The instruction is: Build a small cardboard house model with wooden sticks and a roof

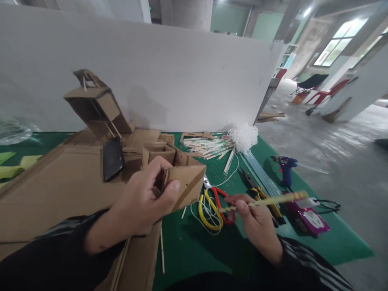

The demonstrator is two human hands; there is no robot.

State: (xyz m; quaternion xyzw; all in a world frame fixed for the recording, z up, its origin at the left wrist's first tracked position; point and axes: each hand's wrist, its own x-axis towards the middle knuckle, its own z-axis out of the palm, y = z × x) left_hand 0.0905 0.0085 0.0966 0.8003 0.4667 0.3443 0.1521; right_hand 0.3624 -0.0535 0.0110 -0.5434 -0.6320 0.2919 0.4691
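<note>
My left hand (145, 198) grips a folded cardboard piece (190, 182), its thumb pressed on the near face and the fingers behind. A dark stripe runs slantwise across that face, near a small hole. In my right hand (256, 222), pinched between thumb and fingers, is a thin yellowish stick (279, 199). Motion blurs it, and it points toward the cardboard without touching it. Between the hands, on the green table (188, 250), lie scissors with red and yellow handles (201, 214), a thin white cord looped over them. Just beyond my right hand are yellow-and-black pliers (250, 180).
A cardboard model (106, 105) and a black phone-like slab (113, 159) stand on the cardboard sheet (69, 182). Farther back lie wooden sticks (206, 146), a white string heap (244, 137) and clear glue sticks (260, 173). Right: a blue glue gun (286, 169) and purple power strip (312, 220).
</note>
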